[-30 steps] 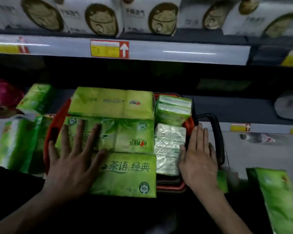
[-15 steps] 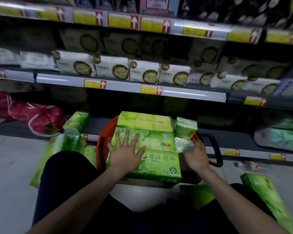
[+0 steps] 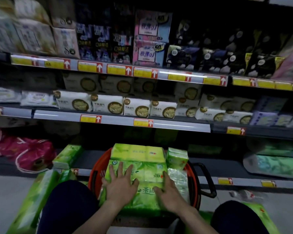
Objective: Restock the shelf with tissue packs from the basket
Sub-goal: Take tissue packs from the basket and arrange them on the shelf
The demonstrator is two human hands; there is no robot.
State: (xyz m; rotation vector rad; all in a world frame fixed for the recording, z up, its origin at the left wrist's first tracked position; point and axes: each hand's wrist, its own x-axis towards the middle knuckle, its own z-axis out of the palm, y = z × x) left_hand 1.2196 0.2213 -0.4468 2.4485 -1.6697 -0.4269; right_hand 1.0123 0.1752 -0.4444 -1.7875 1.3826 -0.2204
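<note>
An orange basket (image 3: 194, 179) with a black handle stands on the floor between my knees, piled with green tissue packs. The nearest big green pack (image 3: 145, 193) lies on top. My left hand (image 3: 121, 184) rests flat on its left part, fingers spread. My right hand (image 3: 169, 191) lies flat on its right part, fingers apart. Neither hand grips anything. A second large pack (image 3: 137, 152) lies behind, and small green packs (image 3: 176, 157) sit at the basket's right. One green pack (image 3: 67, 156) sits on the bottom shelf (image 3: 215, 164) to the left.
More green packs lie on the floor at left (image 3: 34, 200) and at right (image 3: 260, 215). Red bagged rolls (image 3: 32, 154) fill the bottom shelf's left end, pale green packs (image 3: 276, 162) its right. White packs line the shelf above. My knees flank the basket.
The view has pulled back and tilted up, showing more shelves. My right hand moved from the basket's right rim onto the nearest pack. My left hand stays flat on it.
</note>
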